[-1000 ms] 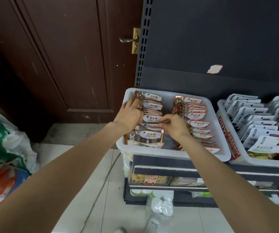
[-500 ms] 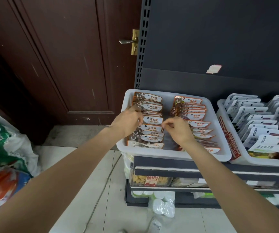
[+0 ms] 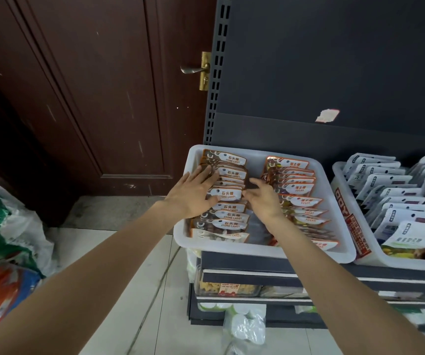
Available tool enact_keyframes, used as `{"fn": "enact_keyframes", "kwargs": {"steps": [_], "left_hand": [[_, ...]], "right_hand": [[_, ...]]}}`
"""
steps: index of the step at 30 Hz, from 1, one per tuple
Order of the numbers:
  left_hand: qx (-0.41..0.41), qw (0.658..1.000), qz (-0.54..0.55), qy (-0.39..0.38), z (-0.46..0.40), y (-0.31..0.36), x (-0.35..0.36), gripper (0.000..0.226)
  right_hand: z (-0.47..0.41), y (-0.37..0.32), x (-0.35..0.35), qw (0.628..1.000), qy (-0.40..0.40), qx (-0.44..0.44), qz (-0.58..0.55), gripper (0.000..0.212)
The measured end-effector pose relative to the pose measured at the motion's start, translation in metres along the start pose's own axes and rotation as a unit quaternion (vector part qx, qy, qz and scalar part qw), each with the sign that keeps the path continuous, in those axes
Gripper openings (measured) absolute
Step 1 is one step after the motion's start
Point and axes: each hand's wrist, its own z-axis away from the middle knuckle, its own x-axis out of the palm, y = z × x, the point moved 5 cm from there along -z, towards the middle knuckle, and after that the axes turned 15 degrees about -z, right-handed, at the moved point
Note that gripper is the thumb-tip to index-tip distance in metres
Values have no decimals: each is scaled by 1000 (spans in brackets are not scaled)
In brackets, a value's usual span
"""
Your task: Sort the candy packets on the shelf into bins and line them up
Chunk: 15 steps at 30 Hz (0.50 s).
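1. Fingers (image 3: pixel 207 175) of the left hand (image 3: pixel 193 193) are lying nearly straight and spread across the tops of the "STONE CANDY" packets (image 3: pixel 228 194), pressing on the outer, left side of that row rather than curling round any one packet.
2. Over on the right hand (image 3: pixel 262 198), the fingers are reaching loosely bent toward the inner, right edge of the same row; the fingertips are touching the packet edges, but I cannot tell whether they are pinching one.
3. Both hands are bracketing the row from its two sides, so the packets are lying directly between the palms. Its long axis is running from the front rim of the white bin (image 3: pixel 257 248) to the back rim, away from the person. The left hand is sitting nearer the left wall, and squaring the row up looks to me like the step in hand.
4. Sharing the bin on its right half is a second row, the "SUGAR" packets (image 3: pixel 301 190), orange-trimmed and leaning back in overlap.
5. Readable writing: "STONE CANDY" with Chinese characters 石头糖 above it on the left row, and "SUGAR" on the right row.
6. Just beside it at the shelf's right end, a second white bin (image 3: pixel 344 201) is holding white pouches (image 3: pixel 396 201); their print is too small to read.
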Motion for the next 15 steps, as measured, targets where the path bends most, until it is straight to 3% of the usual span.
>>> {"fn": "enact_keyframes", "kwargs": {"steps": [3,8,10,12,15], "left_hand": [[-3,1000,-2,-14,-9,2,-3,71],[-3,1000,7,-4,-13,-1,-2,78],[-3,994,103,22,-13,0,-4,78],[-47,967,245,59,-17,-7,-9,74],[-110,953,270,82,-23,-25,-11,71]], "right_hand": [[-6,0,-5,999,28,-3,17,36],[-28,-7,4,999,1,-25,37,35],[-33,-4,6,1000,18,9,-11,40],[-38,-1,7,994,34,60,-82,50],[-45,-8,20,981,-27,84,-171,47]]}}
